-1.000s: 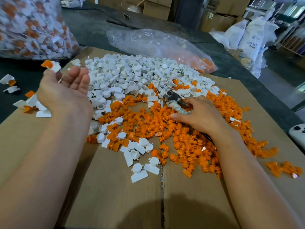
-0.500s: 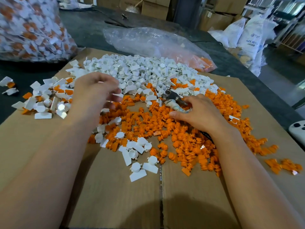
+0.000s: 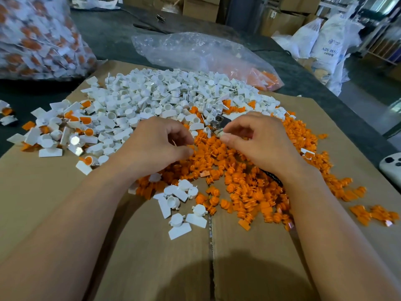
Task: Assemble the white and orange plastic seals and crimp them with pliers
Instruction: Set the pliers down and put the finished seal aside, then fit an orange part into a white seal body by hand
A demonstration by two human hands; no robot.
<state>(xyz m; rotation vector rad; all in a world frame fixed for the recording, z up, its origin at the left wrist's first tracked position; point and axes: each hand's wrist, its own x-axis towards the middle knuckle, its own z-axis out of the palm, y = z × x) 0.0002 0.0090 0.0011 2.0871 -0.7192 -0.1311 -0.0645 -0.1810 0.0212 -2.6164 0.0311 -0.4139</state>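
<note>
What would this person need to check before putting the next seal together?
1. Tool gripped: ok, the right hand holds the pliers by the wrapped handle.
2. Orange part picked: cannot tell; the left hand curls its fingers over the orange pile.
3. White supply in reach: ok, the white pile lies just beyond both hands.
4. Plier jaws free: cannot tell, too small.
5. Finished seals set apart: ok, heaped at left on the cardboard.

- White seals: cups with flat tabs, heaped farther back (a few lie nearer).
- Orange seals: small plugs spread nearer, rightward.
- Pliers: metal head between both heaps.
</note>
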